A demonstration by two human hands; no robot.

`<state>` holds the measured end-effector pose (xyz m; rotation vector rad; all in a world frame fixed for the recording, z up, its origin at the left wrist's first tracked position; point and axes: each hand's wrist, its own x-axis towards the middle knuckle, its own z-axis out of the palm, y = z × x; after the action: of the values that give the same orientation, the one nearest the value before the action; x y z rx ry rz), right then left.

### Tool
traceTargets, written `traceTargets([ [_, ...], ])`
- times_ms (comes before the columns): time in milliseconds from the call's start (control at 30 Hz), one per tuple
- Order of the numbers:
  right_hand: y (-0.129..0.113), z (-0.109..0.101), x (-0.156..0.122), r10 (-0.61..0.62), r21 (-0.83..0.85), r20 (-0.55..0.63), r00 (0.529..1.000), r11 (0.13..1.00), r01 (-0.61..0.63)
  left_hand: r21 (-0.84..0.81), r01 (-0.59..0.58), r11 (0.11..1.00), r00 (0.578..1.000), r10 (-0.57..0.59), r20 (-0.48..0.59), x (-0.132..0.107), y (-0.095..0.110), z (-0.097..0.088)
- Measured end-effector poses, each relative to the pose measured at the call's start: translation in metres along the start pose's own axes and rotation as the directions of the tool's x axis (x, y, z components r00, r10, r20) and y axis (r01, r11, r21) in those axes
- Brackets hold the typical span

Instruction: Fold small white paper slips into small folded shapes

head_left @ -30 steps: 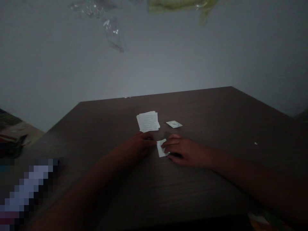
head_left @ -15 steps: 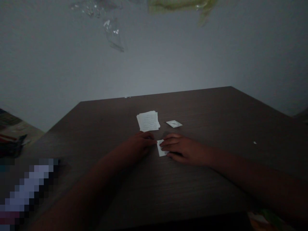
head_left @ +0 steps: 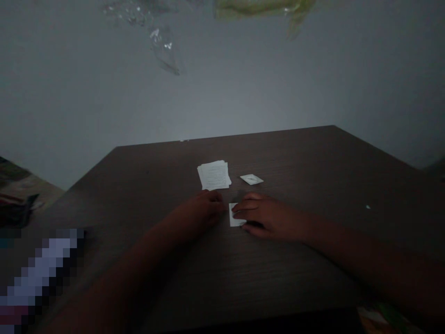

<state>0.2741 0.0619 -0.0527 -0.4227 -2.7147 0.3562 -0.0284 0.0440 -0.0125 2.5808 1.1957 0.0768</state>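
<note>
Head view: right hand (head_left: 255, 215) spread over the paper piece (head_left: 235, 223), fingertips resting on it; left hand (head_left: 208, 206) curled just beside it, grip unclear.
Paper risk: uneven finger pressure might skew or crease it.
Paper direction: bare edge faces the left hand; long axis unclear under the right.
Paper stack (head_left: 215, 175): just beyond the left hand.
Diamond-shaped paper (head_left: 251, 179): beyond the right hand, long axis sideways.

Small white paper (head_left: 236, 222) (left part alone in view), flat on dark tabletop (head_left: 295, 157)
</note>
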Motion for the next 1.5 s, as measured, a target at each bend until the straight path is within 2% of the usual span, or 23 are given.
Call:
traceTargets([
  [367, 0.001, 0.002, 0.0, 0.016, 0.026, -0.008, 1.0, 1.0, -0.016, -0.032, -0.013, 0.999, 1.0, 0.013, 0.006, -0.004, -0.001, 0.002],
  [700, 0.004, 0.008, 0.0, 0.019, 0.155, -0.022, 1.0, 0.988, -0.015, -0.016, -0.043, 0.999, 0.999, 0.042, -0.022, -0.005, -0.01, 0.011],
  [933, 0.004, 0.01, 0.001, 0.036, 0.16, -0.004, 0.999, 0.986, -0.035, -0.041, -0.009, 0.999, 1.0, 0.01, 0.007, -0.005, -0.002, 0.003],
  [1100, 0.005, 0.01, 0.002, 0.011, 0.151, -0.022, 1.0, 0.989, -0.008, -0.025, -0.024, 0.999, 1.0, 0.025, 0.017, -0.004, -0.005, 0.004],
  [1500, 0.001, 0.009, 0.006, 0.033, 0.153, -0.015, 0.999, 0.988, -0.03, -0.078, -0.012, 0.997, 1.0, 0.014, 0.014, -0.006, -0.008, 0.0],
])
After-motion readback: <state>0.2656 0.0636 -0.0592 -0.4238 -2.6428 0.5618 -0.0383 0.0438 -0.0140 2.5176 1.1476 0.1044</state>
